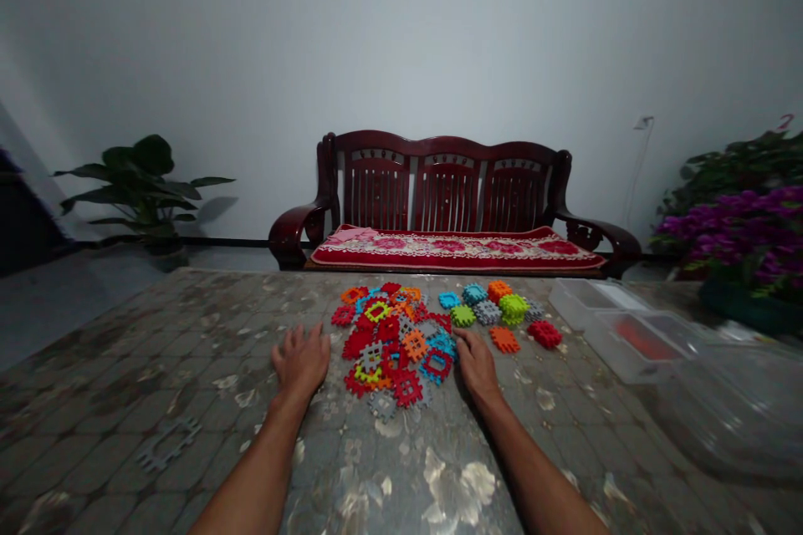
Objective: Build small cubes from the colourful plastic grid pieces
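A heap of colourful plastic interlocking tiles (382,330), mostly red with some grey, orange, blue and lime ones, lies on the table between my hands. My left hand (301,359) rests on the tabletop just left of the heap, fingers spread and holding nothing. At the heap's right edge is my right hand (475,359), fingers drawn together beside a blue tile (445,343). Whatever its fingers may hold is hidden. Beyond it stand small sorted stacks, among them a lime stack (514,308), a grey stack (488,313), an orange stack (504,339) and a red stack (544,333).
A lone grey rectangular tile frame (168,444) lies at the table's left. Clear plastic boxes (633,343) stand to the right, with something red inside one. A dark wooden bench (445,192) is behind the table (238,468). Purple flowers (746,230) are at the far right.
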